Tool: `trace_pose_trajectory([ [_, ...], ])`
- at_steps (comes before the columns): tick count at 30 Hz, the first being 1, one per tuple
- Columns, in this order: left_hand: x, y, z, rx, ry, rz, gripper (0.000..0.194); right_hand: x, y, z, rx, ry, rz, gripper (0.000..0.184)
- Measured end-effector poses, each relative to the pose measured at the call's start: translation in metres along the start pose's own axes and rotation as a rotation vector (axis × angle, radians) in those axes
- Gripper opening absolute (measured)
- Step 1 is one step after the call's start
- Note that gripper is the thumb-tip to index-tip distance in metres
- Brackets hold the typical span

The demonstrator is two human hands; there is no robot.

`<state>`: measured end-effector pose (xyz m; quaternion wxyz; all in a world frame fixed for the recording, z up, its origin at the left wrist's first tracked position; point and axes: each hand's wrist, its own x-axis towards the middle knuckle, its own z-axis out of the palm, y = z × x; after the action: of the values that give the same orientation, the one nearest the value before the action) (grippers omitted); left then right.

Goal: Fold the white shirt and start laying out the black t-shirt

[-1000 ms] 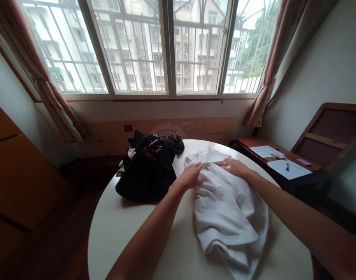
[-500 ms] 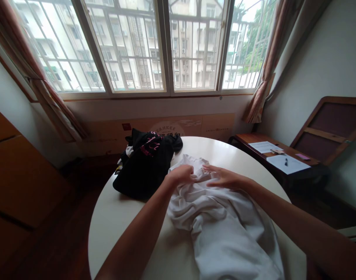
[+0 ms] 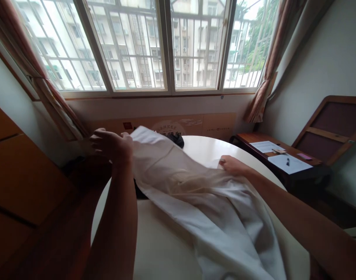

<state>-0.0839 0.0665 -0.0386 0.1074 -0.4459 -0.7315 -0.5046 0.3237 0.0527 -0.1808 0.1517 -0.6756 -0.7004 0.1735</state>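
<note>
Two hands are working one white cloth [image 3: 178,171], which is lying across the counter [image 3: 163,241] and rising over its left side. Judged step: spreading the cloth. Left hand [image 3: 115,146] is fanning its fingers at the cloth's end; cannot tell if it is pinching. Right hand [image 3: 233,166] is gripping a fold above the counter's right half. Next move is probably calling for steady, level tension. Versus earlier frame: hands are standing farther apart; cloth is now hiding most of the black clothing [image 3: 178,140].
</note>
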Motion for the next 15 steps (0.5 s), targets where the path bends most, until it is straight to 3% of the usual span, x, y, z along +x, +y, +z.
trace_pose_trajectory([
  [2, -0.016, 0.015, 0.008, -0.061, -0.061, 0.125, 0.053, 0.016, -0.013, -0.009, 0.032, -0.041, -0.014, 0.010],
  [3, -0.025, 0.022, 0.013, -0.117, -0.188, 0.234, 0.047, 0.024, -0.019, -0.014, 0.047, -0.070, -0.024, 0.008],
  [6, -0.054, 0.032, 0.036, -0.181, -0.925, 0.634, 0.059, 0.046, -0.033, -0.028, 0.097, -0.185, -0.062, 0.012],
  [7, -0.062, 0.031, 0.044, -0.108, -1.139, 0.691, 0.072, 0.052, -0.036, -0.032, 0.114, -0.224, -0.070, 0.015],
  [9, -0.075, 0.024, 0.060, 0.136, -1.400, 0.694, 0.088, 0.057, -0.037, -0.035, 0.141, -0.272, -0.076, 0.024],
  [10, -0.079, 0.020, 0.067, 0.253, -1.459, 0.675, 0.080, 0.057, -0.036, -0.035, 0.147, -0.276, -0.075, 0.030],
  [12, -0.080, 0.013, 0.077, 0.369, -1.508, 0.656, 0.044, 0.053, -0.030, -0.035, 0.146, -0.256, -0.067, 0.042],
  [15, -0.071, 0.006, 0.081, 0.316, -1.528, 0.633, 0.009, 0.039, -0.011, -0.035, 0.125, -0.256, -0.016, 0.051],
])
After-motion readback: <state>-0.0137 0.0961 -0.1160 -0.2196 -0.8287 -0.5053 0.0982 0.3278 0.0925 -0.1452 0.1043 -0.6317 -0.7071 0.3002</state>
